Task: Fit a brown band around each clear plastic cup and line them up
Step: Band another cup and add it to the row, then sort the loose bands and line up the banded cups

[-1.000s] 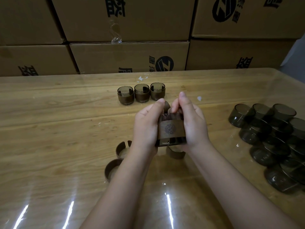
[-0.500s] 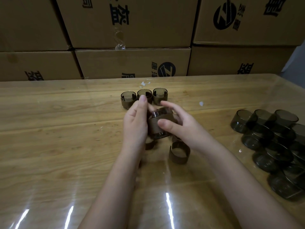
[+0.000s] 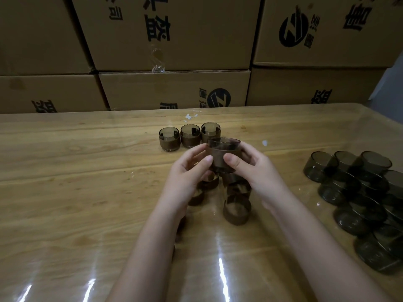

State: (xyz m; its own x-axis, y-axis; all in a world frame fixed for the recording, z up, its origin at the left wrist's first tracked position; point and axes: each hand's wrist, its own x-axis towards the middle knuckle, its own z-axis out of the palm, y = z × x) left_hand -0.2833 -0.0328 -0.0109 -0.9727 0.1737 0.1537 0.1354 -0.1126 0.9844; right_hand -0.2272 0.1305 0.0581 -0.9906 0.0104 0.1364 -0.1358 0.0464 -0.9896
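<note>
I hold a smoky clear cup with a brown band around it (image 3: pixel 222 156) upright between both hands, just in front of the right end of a row. My left hand (image 3: pixel 188 175) grips its left side and my right hand (image 3: pixel 254 171) its right side. Three banded cups (image 3: pixel 189 138) stand side by side in that row at the table's middle back. Several loose brown bands (image 3: pixel 236 210) lie under and behind my hands, partly hidden by them.
A pile of bare smoky cups (image 3: pixel 359 199) lies on its sides at the right of the wooden table (image 3: pixel 76 192). Stacked cardboard boxes (image 3: pixel 174 90) wall off the table's far edge. Small white scraps (image 3: pixel 189 117) lie near the back.
The cup was tilted on its side while the band was pressed on; now it is upright and has moved forward to the right end of the row. The camera has leaned closer.
</note>
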